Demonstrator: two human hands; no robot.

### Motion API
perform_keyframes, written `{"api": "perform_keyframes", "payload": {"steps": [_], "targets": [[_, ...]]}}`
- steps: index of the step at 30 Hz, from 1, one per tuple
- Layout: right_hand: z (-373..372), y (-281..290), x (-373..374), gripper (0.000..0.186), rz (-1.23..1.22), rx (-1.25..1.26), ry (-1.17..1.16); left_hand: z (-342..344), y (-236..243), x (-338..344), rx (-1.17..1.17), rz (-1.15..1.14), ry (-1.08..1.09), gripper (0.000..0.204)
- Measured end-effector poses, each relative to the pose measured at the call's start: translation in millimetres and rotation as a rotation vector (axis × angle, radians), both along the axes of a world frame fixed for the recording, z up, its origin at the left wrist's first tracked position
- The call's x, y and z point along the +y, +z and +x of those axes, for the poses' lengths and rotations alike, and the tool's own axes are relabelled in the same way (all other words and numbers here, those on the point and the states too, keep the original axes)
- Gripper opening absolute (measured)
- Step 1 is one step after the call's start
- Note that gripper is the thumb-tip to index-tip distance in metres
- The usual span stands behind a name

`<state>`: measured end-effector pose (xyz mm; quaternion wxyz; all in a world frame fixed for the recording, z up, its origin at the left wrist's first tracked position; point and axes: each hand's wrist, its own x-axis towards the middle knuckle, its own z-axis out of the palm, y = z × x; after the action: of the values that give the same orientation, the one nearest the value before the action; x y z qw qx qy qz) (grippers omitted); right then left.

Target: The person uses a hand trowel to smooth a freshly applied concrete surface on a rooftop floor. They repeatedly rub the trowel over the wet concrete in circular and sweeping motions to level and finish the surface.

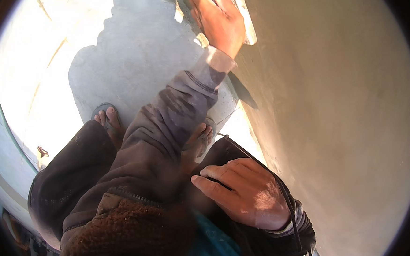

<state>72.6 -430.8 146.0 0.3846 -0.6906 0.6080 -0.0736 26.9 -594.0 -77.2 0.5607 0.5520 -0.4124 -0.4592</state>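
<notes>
My left hand [219, 24] reaches up to the top of the view, against the foot of a grey-beige wall [328, 112]. Its fingers are bent around a pale flat board [246, 19] whose long edge lies along the wall; the fingertips are cut off by the frame's upper edge. Low in the middle, my right hand [243, 191] rests over my dark-trousered thigh, with its back up and fingers loosely apart. It holds nothing that I can see. A dark cord [277, 177] runs past its knuckles and wrist.
My feet in sandals [105, 109] stand on a pale floor [138, 63], partly in my shadow and partly in glaring sunlight. The wall rises close along my right side. Broken pale bits [201, 39] lie by the left wrist. A small brown thing [42, 152] lies far left.
</notes>
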Motion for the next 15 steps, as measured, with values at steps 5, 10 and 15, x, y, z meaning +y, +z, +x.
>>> {"api": "perform_keyframes", "payload": {"steps": [5, 10, 15], "targets": [[7, 13, 33, 0.039, 0.022, -0.016, -0.114, 27, -25, -63, -0.208, -0.002, -0.001, 0.041], [15, 1, -4, 0.029, 0.032, -0.068, 0.031, -21, -38, 178, 0.030, -0.033, -0.119, 0.044], [5, -20, -2, 0.032, 0.019, -0.063, -0.008, 34, -83, -88, -0.055, 0.007, -0.023, 0.049]]}}
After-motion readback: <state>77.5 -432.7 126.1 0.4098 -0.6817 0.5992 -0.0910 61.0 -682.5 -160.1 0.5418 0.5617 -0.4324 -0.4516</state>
